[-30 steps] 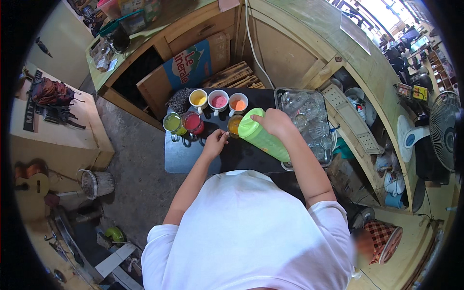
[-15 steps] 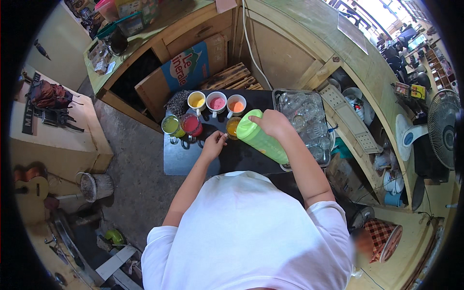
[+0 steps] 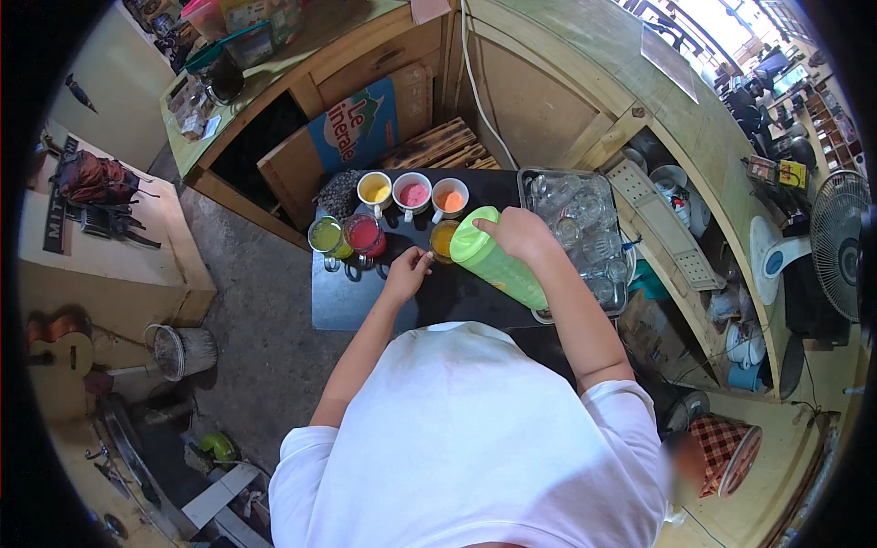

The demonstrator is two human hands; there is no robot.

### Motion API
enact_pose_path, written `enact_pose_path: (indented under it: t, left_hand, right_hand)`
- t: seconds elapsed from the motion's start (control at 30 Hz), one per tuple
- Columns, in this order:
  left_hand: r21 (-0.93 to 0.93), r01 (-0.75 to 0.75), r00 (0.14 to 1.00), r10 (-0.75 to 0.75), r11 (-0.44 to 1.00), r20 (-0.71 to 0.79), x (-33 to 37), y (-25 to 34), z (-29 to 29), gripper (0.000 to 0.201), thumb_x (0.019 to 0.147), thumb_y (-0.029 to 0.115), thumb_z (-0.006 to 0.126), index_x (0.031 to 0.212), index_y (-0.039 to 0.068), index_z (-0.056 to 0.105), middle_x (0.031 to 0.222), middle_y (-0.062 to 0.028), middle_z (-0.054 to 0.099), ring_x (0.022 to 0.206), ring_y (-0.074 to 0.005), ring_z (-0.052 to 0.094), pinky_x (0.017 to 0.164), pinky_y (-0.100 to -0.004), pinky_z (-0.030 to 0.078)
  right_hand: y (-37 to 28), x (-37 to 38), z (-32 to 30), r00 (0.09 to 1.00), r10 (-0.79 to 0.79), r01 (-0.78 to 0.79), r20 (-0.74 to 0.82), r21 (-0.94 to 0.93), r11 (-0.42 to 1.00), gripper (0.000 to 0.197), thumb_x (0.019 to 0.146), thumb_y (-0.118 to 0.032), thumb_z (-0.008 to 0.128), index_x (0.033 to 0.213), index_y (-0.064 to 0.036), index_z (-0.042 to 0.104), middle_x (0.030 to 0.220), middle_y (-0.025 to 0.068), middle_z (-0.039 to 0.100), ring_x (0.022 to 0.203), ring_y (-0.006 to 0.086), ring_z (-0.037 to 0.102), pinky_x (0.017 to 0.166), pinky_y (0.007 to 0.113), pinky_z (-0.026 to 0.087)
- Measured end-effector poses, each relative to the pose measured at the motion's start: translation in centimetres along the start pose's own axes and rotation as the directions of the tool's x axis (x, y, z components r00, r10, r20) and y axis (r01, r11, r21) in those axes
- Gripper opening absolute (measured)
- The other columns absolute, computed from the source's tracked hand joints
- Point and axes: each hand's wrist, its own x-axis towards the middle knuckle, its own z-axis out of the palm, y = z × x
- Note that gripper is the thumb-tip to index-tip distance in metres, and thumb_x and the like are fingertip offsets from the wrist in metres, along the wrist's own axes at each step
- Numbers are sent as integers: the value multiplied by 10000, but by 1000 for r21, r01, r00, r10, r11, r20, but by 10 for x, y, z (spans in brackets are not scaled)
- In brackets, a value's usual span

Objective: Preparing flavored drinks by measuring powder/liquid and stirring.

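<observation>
My right hand grips a light green plastic pitcher by its upper part. The pitcher is tilted, its mouth toward a glass mug of orange-yellow liquid. At that mug's near left side, the fingers of my left hand are closed, seemingly on its handle, which they hide. Further left stand a glass mug of green liquid and another of red liquid. Behind them is a row of white cups: one with yellow contents, one with pink, one with orange.
A tray of clear glassware sits on the table's right side. The dark table meets wooden cabinets behind and to the right. A dark grey bundle lies near the back left corner. A fan stands far right.
Hands, pitcher and mugs keep nearly the same places. The whole scene has shifted very slightly in the picture.
</observation>
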Motion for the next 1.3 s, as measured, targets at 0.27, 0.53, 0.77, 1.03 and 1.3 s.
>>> enact_pose_path:
  t: [0.27, 0.53, 0.77, 1.03, 1.3]
  left_hand:
    - [31, 7, 1000, -8, 999, 24, -3, 7, -1, 261, 947, 262, 540, 861, 16, 552, 704, -20, 540, 677, -105, 571, 631, -256, 452]
    - [18, 6, 1000, -6, 1000, 19, -2, 3, -1, 253, 946, 258, 544, 868, 17, 558, 697, -21, 543, 664, -103, 570, 617, -259, 444]
    - [24, -11, 1000, 11, 1000, 23, -1, 2, -1, 256, 945, 263, 547, 857, 23, 557, 708, -20, 553, 676, -102, 571, 623, -257, 442]
    - [-2, 21, 1000, -21, 1000, 21, 1, -1, 0, 245, 928, 238, 565, 888, -4, 571, 720, -65, 603, 663, -123, 607, 635, -270, 457]
    - [-11, 16, 1000, -16, 1000, 2, 0, 1, 3, 238, 928, 237, 566, 894, 3, 576, 719, -55, 603, 667, -114, 606, 640, -267, 455]
  right_hand:
    - [2, -4, 1, 1000, 10, -10, 3, 17, 1000, 632, 886, -552, 469, 925, 46, 669, 928, 239, 657, 918, 372, 632, 834, 442, 486]
    - [5, -9, 5, 1000, 29, -28, -11, 59, 998, 629, 879, -547, 481, 926, 51, 669, 936, 252, 651, 923, 381, 629, 834, 445, 485]
    - [16, -21, 14, 996, 47, -32, -78, 175, 984, 623, 873, -537, 495, 934, 60, 662, 928, 263, 648, 906, 387, 631, 833, 445, 479]
    - [44, -27, 43, 971, 39, 54, -237, 373, 926, 631, 841, -508, 554, 1109, 61, 605, 971, 257, 649, 923, 374, 636, 844, 418, 480]
    - [81, 2, 97, 891, 211, 242, -402, 815, 527, 508, 858, -379, 629, 1187, 7, 594, 867, 145, 676, 745, 191, 632, 698, 299, 473]
